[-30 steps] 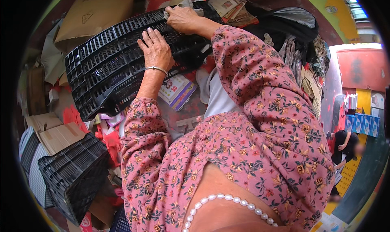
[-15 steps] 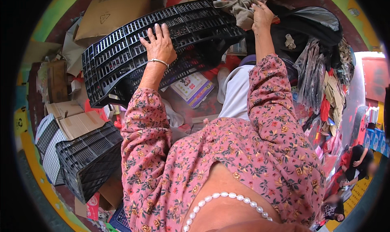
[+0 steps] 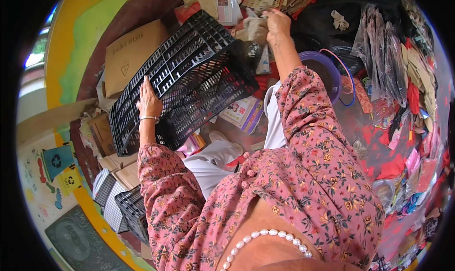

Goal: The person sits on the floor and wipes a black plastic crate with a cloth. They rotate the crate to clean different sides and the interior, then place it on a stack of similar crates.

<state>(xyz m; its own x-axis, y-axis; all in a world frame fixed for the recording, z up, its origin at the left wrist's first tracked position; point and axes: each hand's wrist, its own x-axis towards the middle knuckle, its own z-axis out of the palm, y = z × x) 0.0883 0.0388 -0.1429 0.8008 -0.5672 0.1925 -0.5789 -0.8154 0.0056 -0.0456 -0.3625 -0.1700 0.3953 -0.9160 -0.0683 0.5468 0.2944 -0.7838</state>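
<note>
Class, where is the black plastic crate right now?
In the head view, the black plastic crate sits tilted at upper left, under the left hand, beside a cardboard box.

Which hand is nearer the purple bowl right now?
Right. The right hand is up beside the purple bowl, pinching a grey rag; the left hand lies flat on the black crate, farther off.
</note>
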